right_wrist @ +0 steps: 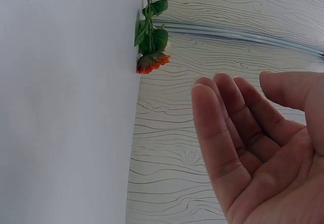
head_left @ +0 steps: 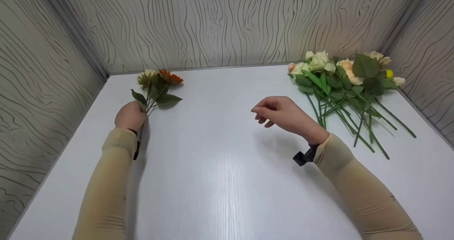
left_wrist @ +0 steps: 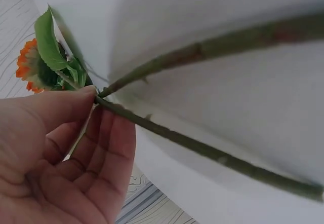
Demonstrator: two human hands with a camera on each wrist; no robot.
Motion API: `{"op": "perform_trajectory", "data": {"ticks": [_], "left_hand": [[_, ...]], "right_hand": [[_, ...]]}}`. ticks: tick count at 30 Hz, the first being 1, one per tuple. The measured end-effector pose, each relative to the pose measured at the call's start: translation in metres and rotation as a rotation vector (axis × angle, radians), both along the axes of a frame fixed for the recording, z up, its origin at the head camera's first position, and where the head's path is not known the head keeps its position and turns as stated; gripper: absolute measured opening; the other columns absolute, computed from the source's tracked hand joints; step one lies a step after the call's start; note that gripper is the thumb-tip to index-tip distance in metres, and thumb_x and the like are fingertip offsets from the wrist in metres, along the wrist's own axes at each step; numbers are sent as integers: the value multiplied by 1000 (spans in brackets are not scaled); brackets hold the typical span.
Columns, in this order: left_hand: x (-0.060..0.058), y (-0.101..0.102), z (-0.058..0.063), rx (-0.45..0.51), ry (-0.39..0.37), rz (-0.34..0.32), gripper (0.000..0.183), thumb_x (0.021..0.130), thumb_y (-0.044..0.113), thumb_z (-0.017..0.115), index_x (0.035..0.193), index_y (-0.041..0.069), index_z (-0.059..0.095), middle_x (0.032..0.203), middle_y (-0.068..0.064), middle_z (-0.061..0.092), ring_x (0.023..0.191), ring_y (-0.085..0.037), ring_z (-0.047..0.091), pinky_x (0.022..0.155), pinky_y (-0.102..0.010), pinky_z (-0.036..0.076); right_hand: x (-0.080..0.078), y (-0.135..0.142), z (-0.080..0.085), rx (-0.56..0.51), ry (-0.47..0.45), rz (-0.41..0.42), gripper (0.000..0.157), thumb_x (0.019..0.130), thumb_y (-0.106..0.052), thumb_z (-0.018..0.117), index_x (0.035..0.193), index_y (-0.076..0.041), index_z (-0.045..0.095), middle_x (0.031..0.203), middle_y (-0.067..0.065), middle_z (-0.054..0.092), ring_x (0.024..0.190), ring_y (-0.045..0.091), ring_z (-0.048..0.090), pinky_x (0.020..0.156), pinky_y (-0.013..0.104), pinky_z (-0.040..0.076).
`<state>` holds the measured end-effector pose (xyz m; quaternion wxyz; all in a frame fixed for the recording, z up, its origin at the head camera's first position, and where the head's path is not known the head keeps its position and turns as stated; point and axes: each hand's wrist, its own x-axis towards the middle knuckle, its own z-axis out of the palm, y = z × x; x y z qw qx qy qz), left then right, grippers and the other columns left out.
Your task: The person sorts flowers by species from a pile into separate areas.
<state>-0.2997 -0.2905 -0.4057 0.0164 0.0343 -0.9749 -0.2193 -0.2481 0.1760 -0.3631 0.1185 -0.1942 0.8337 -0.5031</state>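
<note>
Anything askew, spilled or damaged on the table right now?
No spill or damage stands out. Only the flower pile at the right looks untidy: its stems cross and splay at different angles.

White table (head_left: 198, 137) with soft glare (head_left: 227, 190), 3 pale wavy-lined walls (head_left: 212, 23), grey corner strips (head_left: 72, 32)

I can read nothing here: the tiny dark marks (head_left: 392, 197) on the left sleeve (head_left: 104, 187) and right sleeve (head_left: 365, 190) are illegible to me.
</note>
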Motion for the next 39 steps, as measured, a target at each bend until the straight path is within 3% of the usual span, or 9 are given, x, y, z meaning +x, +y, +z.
{"op": "perform_trajectory", "data": {"ticks": [3,5,9,13,20,24,28,32,39], "left_hand": [[1,5,4,-6,1,11,23,95,6,54,72,4,54,65,-8,52,60,-25,48,57,-41,41],[2,12,10,-12,14,13,24,99,10,54,78,-1,58,71,-12,55,64,-29,53,58,-43,44],[3,34,21,12,69,-20,37,105,21,55,125,-9,62,118,-29,62,106,-44,61,87,-57,51],[5,71,25,68,145,-114,51,105,28,58,145,-2,51,145,-26,49,134,-45,47,108,-59,40],[24,162,23,6,313,-399,55,103,33,64,149,7,50,146,-17,52,134,-34,49,112,-48,40],[38,212,21,-88,407,-573,55,102,33,65,149,7,51,144,-15,55,133,-33,51,112,-45,40],[50,249,21,-150,432,-674,56,102,34,65,150,9,50,145,-13,55,135,-29,50,113,-43,39],[54,273,23,-184,412,-706,59,102,36,65,153,13,48,148,-9,53,138,-25,48,115,-42,37],[53,285,13,-196,364,-727,63,102,38,65,156,15,43,151,-7,51,140,-24,45,118,-44,33]], "right_hand": [[-2,8,1,10,18,-15,28,103,-34,65,116,-10,73,103,13,70,95,27,68,79,38,61],[-5,19,1,23,29,-43,29,103,-33,64,117,-8,72,104,14,70,96,29,68,78,37,61],[-13,56,1,101,45,-148,34,105,-33,61,123,-5,69,112,17,69,102,32,67,79,33,60],[-18,108,-1,259,80,-314,40,107,-36,56,131,-5,65,120,18,66,105,32,63,81,38,56],[-20,195,-9,556,250,-541,35,106,-19,51,123,8,64,115,32,64,88,40,60,70,53,49],[-15,227,-12,668,173,-578,32,101,-12,50,113,13,65,102,34,64,73,38,59,57,50,49],[-11,244,-13,722,22,-598,24,99,-12,52,84,3,63,79,22,59,67,33,54,55,45,44],[-8,252,-14,721,-45,-605,26,97,-9,51,72,-6,54,70,12,52,65,30,50,56,45,41],[-5,253,-13,704,-15,-581,29,95,-7,49,65,-8,50,63,8,49,57,26,49,48,38,41]]}}
